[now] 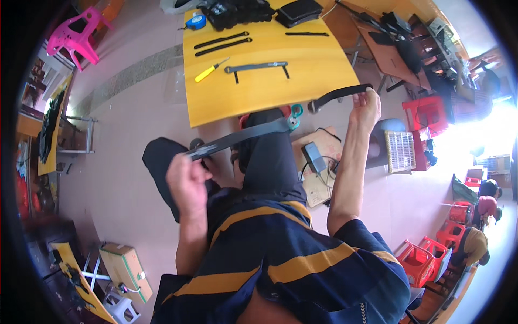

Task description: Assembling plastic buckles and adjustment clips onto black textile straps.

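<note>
My left hand [188, 182] is closed on one end of a grey strap [237, 138], which stretches across my lap to the right and is blurred by motion. In my right hand [366, 110], raised off the table's near right corner, the fingers pinch one end of a black strap [337, 95]; a ring-like fitting shows at its other end. A second grey strap [256, 67] lies on the yellow table [302, 89], with two short black strips beside it. A screwdriver [205, 74] with a yellow handle lies to its left. Farther back are two black straps [222, 41].
At the table's far edge sit a blue tape measure [196, 21], a heap of black items [234, 13] and a black pouch [298, 12]. A cardboard sheet [318, 183] with a power adapter lies right of my legs. Red stools [426, 114] stand farther right.
</note>
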Demonstrator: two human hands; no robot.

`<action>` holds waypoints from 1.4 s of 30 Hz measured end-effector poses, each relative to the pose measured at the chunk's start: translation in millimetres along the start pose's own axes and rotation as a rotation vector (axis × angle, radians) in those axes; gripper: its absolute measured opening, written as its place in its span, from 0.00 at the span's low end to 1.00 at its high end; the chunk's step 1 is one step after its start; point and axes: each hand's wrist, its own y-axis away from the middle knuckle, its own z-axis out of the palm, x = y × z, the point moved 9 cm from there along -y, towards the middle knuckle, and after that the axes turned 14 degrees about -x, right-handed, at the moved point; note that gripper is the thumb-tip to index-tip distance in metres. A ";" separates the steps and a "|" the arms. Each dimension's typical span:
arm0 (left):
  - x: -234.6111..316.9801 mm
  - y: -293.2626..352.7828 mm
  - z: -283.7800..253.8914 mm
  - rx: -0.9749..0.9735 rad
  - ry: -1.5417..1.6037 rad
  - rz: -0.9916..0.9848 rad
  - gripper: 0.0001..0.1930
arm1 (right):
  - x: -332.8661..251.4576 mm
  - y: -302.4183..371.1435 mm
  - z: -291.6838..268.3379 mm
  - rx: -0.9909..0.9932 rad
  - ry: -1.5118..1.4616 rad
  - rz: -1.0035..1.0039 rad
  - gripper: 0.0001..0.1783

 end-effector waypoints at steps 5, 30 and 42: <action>13.3 8.7 -165.8 0.216 0.251 0.075 0.15 | -11.9 -53.3 -45.5 0.026 0.145 0.024 0.03; -39.3 7.8 -183.0 0.213 0.054 -0.104 0.11 | 140.2 -189.3 9.2 -0.102 1.286 0.202 0.18; -38.8 -7.5 -170.5 0.152 0.063 -0.136 0.12 | 194.3 -109.3 120.4 -0.840 1.892 -0.222 0.36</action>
